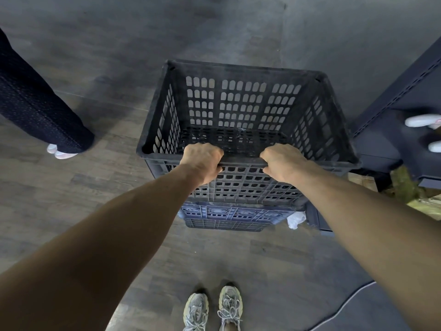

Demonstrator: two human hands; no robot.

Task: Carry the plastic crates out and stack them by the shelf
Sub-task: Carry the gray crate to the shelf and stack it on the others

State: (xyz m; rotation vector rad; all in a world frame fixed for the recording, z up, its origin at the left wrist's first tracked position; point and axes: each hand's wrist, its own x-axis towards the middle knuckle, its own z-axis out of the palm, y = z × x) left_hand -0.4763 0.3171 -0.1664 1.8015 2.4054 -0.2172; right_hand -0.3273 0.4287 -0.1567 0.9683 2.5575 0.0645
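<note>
A large black perforated plastic crate (241, 103) stands straight ahead, empty inside. It rests on top of a lower blue-grey crate (226, 217), whose front shows beneath it. My left hand (202, 161) and my right hand (284, 163) both grip the near rim of the black crate, fingers curled over the edge, about a hand's width apart. A dark shelf unit (391, 130) stands directly to the right of the crate stack.
Another person's dark trouser leg and pale shoe (43, 108) stand at the left. White shoes (422, 121) sit on the shelf at right. A crumpled white bag (296, 219) lies beside the lower crate. A thin cable (346, 304) crosses the wood floor at bottom right. My own sneakers (212, 309) are below.
</note>
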